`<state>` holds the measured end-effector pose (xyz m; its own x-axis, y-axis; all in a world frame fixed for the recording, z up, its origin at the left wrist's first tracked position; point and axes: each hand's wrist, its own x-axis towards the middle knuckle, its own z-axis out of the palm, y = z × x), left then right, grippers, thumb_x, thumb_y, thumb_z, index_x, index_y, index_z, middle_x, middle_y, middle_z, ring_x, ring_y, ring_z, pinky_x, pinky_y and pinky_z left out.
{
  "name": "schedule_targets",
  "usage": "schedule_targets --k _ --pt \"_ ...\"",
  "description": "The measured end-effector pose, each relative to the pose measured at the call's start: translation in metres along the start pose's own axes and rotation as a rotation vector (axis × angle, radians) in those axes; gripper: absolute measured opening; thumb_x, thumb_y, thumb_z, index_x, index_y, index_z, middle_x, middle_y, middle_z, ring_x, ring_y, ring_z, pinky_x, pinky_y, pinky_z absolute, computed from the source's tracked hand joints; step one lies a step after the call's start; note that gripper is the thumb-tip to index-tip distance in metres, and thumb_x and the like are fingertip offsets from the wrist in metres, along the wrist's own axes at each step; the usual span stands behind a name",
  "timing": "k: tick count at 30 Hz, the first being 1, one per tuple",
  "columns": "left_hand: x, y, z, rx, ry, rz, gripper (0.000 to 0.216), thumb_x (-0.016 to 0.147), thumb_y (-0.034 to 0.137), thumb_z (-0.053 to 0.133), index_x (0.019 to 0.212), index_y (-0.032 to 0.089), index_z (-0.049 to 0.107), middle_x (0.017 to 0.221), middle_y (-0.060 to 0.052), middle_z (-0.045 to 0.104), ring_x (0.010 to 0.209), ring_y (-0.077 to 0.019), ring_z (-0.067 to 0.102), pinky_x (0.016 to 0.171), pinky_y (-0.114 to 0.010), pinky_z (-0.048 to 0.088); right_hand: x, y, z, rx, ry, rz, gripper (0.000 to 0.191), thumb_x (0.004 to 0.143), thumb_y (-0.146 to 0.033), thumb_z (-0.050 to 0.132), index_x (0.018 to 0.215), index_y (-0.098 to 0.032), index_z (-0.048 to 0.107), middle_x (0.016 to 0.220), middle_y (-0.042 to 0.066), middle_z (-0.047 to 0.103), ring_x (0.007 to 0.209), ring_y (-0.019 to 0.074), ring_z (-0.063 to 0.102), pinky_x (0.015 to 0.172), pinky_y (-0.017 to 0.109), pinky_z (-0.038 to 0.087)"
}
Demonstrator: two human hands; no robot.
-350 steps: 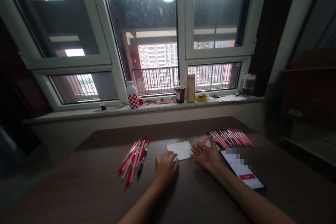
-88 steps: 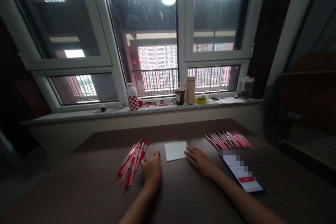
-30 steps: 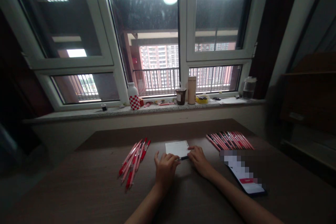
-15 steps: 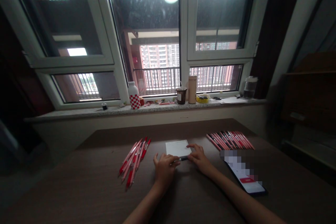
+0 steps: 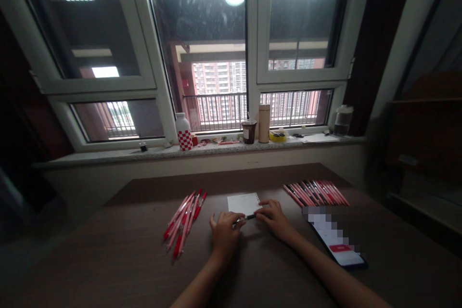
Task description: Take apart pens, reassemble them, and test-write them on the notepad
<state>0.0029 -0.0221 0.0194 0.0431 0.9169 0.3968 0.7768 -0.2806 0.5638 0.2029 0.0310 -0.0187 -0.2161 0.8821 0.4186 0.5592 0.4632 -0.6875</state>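
I judge my work partway: a tidy row (image 5: 317, 193) lies at right on the surface (image 5: 122, 236), and a loose pile (image 5: 186, 221) remains at left. Between them is the black pen (image 5: 250, 217), its left end pinched in my left grip (image 5: 225, 233), its right end in my right grip (image 5: 274, 219), by the paper's (image 5: 242, 202) near edge. Earlier, my left grip was at the pile, my right at the paper; a black pen beside the pile no longer lies there.
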Motion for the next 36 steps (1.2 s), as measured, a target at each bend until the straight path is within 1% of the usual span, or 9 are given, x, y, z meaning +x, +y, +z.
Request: schedule_targets --k 2,5,10,15,24,27,29,33,36 --pt "0.0002 -0.0017 0.0009 0.001 0.012 0.007 0.016 0.084 0.036 0.056 0.093 0.035 0.069 0.100 0.002 0.072 0.099 -0.0202 0.058 0.108 -0.055 0.009 -0.0004 -0.0017 -0.0007 0.005 -0.001 0.010 0.021 0.087 -0.035 0.054 0.082 -0.025 0.072 0.113 0.006 0.056 0.114 0.0240 0.042 0.105 0.042 0.031" --pt "0.0001 -0.0029 0.0017 0.010 0.017 0.014 0.015 0.084 0.035 0.057 0.093 0.035 0.068 0.100 0.003 0.072 0.099 -0.0199 0.058 0.108 -0.055 0.010 -0.0007 -0.0030 -0.0015 0.007 -0.018 0.010 0.024 0.088 -0.034 0.052 0.077 -0.024 0.070 0.112 0.006 0.056 0.113 0.0238 0.042 0.104 0.042 0.032" --pt "-0.0007 -0.0018 0.0016 0.024 0.005 0.015 0.015 0.085 0.035 0.055 0.090 0.036 0.069 0.097 0.004 0.072 0.098 -0.0196 0.059 0.108 -0.056 0.010 -0.0008 -0.0029 -0.0032 0.018 -0.012 -0.012 0.017 0.085 -0.034 0.057 0.081 -0.023 0.069 0.112 0.006 0.056 0.113 0.0239 0.042 0.103 0.042 0.033" --pt "-0.0013 -0.0008 0.0013 0.041 -0.007 0.004 0.018 0.086 0.036 0.052 0.091 0.034 0.069 0.099 0.002 0.072 0.098 -0.0202 0.058 0.108 -0.056 0.011 -0.0012 -0.0036 -0.0047 0.049 -0.007 -0.030 0.011 0.081 -0.030 0.062 0.085 -0.024 0.070 0.111 0.006 0.056 0.113 0.0240 0.044 0.102 0.041 0.034" --pt "-0.0013 -0.0017 0.0015 0.074 -0.018 0.009 0.017 0.085 0.036 0.053 0.092 0.035 0.069 0.100 0.002 0.072 0.098 -0.0199 0.058 0.108 -0.056 0.011 -0.0007 -0.0077 -0.0092 0.050 0.011 -0.021 0.007 0.077 -0.027 0.066 0.082 -0.025 0.071 0.107 0.006 0.058 0.111 0.0253 0.046 0.100 0.042 0.036" --pt "-0.0014 -0.0019 0.0011 0.057 -0.019 0.017 0.018 0.086 0.036 0.052 0.093 0.034 0.069 0.099 0.002 0.072 0.099 -0.0196 0.058 0.108 -0.056 0.010 -0.0010 -0.0066 -0.0080 0.055 0.018 -0.036 0.015 0.076 -0.032 0.068 0.089 -0.025 0.070 0.107 0.006 0.058 0.111 0.0250 0.046 0.100 0.041 0.036" --pt "-0.0014 -0.0017 0.0007 0.045 -0.020 0.018 0.017 0.086 0.036 0.053 0.093 0.034 0.068 0.099 0.003 0.071 0.098 -0.0194 0.058 0.108 -0.056 0.010 -0.0015 -0.0057 -0.0061 0.051 0.013 -0.033 0.020 0.079 -0.036 0.065 0.095 -0.025 0.070 0.108 0.006 0.057 0.111 0.0243 0.045 0.101 0.040 0.035" --pt "-0.0015 -0.0014 0.0006 0.038 -0.013 0.028 0.016 0.086 0.035 0.054 0.092 0.036 0.068 0.098 0.005 0.071 0.098 -0.0187 0.058 0.108 -0.056 0.009 -0.0021 -0.0046 -0.0026 0.013 0.002 0.002 0.023 0.088 -0.037 0.053 0.082 -0.024 0.070 0.110 0.007 0.056 0.113 0.0234 0.041 0.104 0.040 0.032" --pt "-0.0014 -0.0019 0.0013 0.046 -0.014 0.026 0.016 0.086 0.035 0.054 0.092 0.035 0.068 0.098 0.004 0.071 0.098 -0.0188 0.058 0.108 -0.056 0.009 -0.0024 -0.0044 -0.0024 0.001 -0.022 0.013 0.021 0.087 -0.036 0.053 0.079 -0.024 0.069 0.112 0.006 0.055 0.114 0.0238 0.040 0.104 0.041 0.032"
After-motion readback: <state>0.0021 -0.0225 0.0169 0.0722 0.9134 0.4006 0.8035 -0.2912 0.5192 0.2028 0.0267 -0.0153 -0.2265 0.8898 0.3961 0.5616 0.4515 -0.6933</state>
